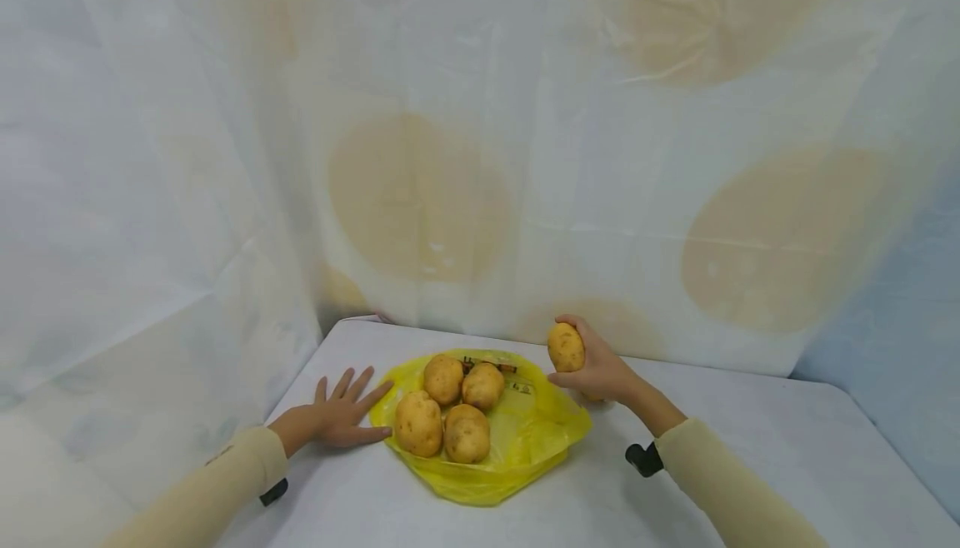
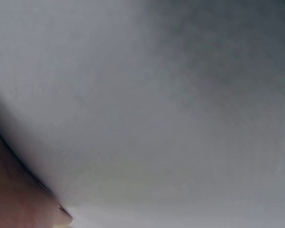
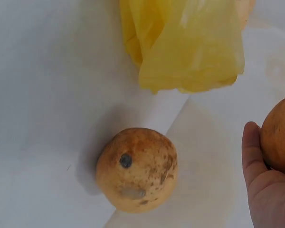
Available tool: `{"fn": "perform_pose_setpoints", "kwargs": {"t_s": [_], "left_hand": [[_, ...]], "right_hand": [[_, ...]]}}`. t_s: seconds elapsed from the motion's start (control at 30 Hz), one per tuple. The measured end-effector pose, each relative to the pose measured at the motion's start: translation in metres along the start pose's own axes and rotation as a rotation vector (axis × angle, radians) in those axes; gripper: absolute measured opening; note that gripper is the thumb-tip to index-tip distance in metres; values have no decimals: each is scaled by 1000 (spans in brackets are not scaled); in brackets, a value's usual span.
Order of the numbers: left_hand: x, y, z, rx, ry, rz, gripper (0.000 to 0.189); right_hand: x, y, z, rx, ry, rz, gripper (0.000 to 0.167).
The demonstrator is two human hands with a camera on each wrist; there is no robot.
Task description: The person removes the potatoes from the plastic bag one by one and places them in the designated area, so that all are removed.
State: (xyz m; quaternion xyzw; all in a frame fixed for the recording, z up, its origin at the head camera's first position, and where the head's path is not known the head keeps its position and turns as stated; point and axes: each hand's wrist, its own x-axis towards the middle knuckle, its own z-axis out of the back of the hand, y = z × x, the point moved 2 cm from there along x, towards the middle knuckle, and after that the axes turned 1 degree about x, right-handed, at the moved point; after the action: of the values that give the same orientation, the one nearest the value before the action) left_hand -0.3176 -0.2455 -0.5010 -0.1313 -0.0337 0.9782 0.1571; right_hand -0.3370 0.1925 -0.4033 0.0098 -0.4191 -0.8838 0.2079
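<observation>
Resting on the white bench [image 1: 750,423] at nine o'clock from the yellow plastic bag [image 1: 528,427], the person's left hand [image 1: 341,416] is spreading its fingers, its grip holding nothing; from where I'm standing, its fingertips are reaching to the bag's edge. Past them, four potatoes are clustering on the bag's left part: the leftmost potato [image 1: 418,423] is sitting at nine o'clock of the group, a second potato [image 1: 443,379] at eleven, a third potato [image 1: 467,435] at five and a fourth potato [image 1: 483,387] at one. Rightward, at two o'clock from the bag's middle, the right hand [image 1: 600,366] is gripping a held potato [image 1: 566,348], fingers curling over its top, thumb lying beneath. Under that hand and mostly hidden by it, a loose potato [image 3: 137,170] is lying on the bench near the bag; the right wrist view is showing brown blotches and a dark spot on its skin. Farther right, a cream sleeve [image 1: 727,481] is covering the forearm toward four o'clock.
</observation>
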Motion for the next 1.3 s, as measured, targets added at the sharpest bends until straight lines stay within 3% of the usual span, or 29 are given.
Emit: {"fn": "perform_pose_setpoints", "kwargs": {"t_s": [0.3,0.67,0.83,1.0,1.13,1.3], "left_hand": [[1,0,-1,3,-2,0,93],[3,0,-2,7,-4,-1,93],[2,-1,0,1,-8,-4,93],[2,0,1,0,-19,-9,92],[4,0,0,0,-19,-10,93],[4,-4,2,-7,-10,-12,92]], "right_hand": [[-6,-9,14,-20,-30,15,91],[-11,-16,28,-34,-73,-85,91],[-13,-20,37,-48,-86,-57,93],[-16,-26,49,9,-111,-36,91],[-20,-31,62,42,-124,-64,90],[-26,-41,74,-7,-148,-103,95]]}}
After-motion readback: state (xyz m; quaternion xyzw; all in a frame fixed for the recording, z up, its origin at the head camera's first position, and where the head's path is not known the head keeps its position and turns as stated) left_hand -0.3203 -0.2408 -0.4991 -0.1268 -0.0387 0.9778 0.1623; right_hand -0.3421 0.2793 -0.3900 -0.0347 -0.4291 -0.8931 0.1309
